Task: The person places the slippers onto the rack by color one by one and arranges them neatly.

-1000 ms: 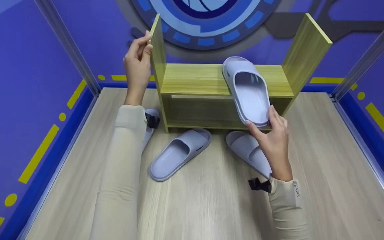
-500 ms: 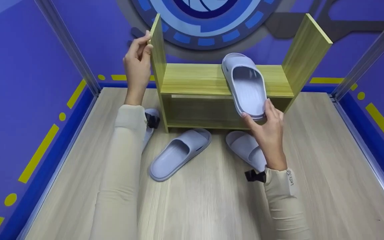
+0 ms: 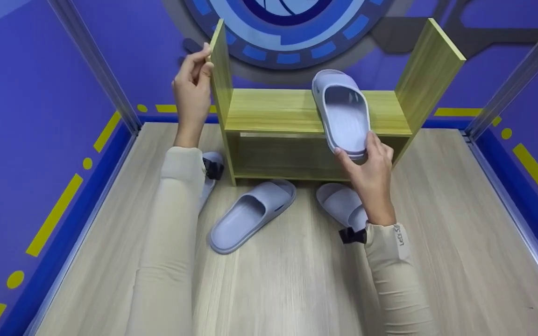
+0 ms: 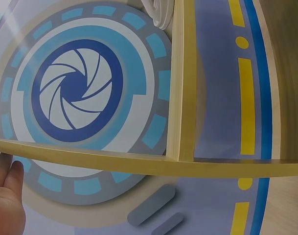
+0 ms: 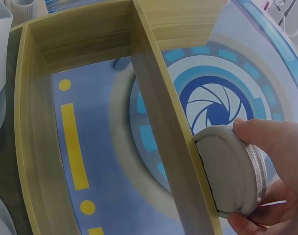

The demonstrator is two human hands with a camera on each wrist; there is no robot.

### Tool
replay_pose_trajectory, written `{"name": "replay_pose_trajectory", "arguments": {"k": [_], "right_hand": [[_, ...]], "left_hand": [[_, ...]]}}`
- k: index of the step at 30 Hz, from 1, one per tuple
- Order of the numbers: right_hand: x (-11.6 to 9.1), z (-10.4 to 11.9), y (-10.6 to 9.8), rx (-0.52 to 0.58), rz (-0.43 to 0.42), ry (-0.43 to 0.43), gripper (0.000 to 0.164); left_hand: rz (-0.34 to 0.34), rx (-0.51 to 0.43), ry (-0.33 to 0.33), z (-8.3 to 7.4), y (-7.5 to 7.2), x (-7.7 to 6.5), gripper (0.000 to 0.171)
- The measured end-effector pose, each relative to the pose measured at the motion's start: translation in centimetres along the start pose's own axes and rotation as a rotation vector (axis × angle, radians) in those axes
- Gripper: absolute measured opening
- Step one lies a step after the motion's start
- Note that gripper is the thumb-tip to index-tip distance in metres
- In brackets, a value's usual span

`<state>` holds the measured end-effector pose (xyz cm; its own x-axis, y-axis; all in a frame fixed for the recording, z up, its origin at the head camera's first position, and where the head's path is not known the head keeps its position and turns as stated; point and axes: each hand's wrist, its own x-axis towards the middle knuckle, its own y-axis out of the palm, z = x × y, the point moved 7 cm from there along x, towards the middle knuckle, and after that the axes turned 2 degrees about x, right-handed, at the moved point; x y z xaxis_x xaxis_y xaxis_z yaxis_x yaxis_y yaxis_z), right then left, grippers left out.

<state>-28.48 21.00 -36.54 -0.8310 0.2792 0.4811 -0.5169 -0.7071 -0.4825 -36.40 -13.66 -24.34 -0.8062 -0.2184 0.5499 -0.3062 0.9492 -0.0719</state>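
Note:
In the head view, my right hand (image 3: pixel 372 182) grips the heel end of a light grey slide slipper (image 3: pixel 347 121), thumb on one side and fingers on the other. The slipper lies toe-back over the upper shelf of a small wooden shoe rack (image 3: pixel 273 109), its heel jutting past the front edge. In the right wrist view, the sole (image 5: pixel 227 171) rests against the shelf's edge. My left hand (image 3: pixel 193 93) pinches the front edge of the rack's left side panel (image 3: pixel 220 70); the left wrist view catches only part of that hand (image 4: pixel 7 200).
On the wooden floor (image 3: pixel 287 289), one grey slipper (image 3: pixel 245 219) lies before the rack. Another slipper (image 3: pixel 343 205) is partly behind my right hand, and a third (image 3: pixel 208 186) is mostly hidden by my left sleeve. Blue patterned walls (image 3: pixel 31 116) enclose the space.
My right hand has pushed the slipper back and slightly left, further over the upper shelf. The left hand keeps its place on the side panel.

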Motion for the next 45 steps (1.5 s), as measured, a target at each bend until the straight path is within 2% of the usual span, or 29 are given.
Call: {"name": "replay_pose_trajectory", "arguments": {"k": [22, 33, 38, 42, 45], "right_hand": [[0.9, 0.5, 0.8, -0.025, -0.035, -0.042, 0.08], [1.2, 0.3, 0.9, -0.034, -0.021, -0.029, 0.081], [1.3, 0.3, 1.0, -0.03, -0.025, -0.031, 0.081], [1.4, 0.2, 1.1, -0.025, -0.012, -0.016, 0.082], [1.4, 0.0, 1.2, -0.024, -0.003, -0.008, 0.083]], "left_hand": [[0.005, 0.01, 0.002, -0.1, -0.2, -0.2, 0.028], [0.012, 0.011, 0.0, -0.4, 0.0, -0.1, 0.029], [0.015, 0.019, 0.027, -0.8, 0.0, -0.1, 0.031], [0.031, 0.022, 0.074, -1.2, 0.0, -0.4, 0.033], [0.07, 0.015, 0.054, -1.4, 0.2, -0.7, 0.036]]}}
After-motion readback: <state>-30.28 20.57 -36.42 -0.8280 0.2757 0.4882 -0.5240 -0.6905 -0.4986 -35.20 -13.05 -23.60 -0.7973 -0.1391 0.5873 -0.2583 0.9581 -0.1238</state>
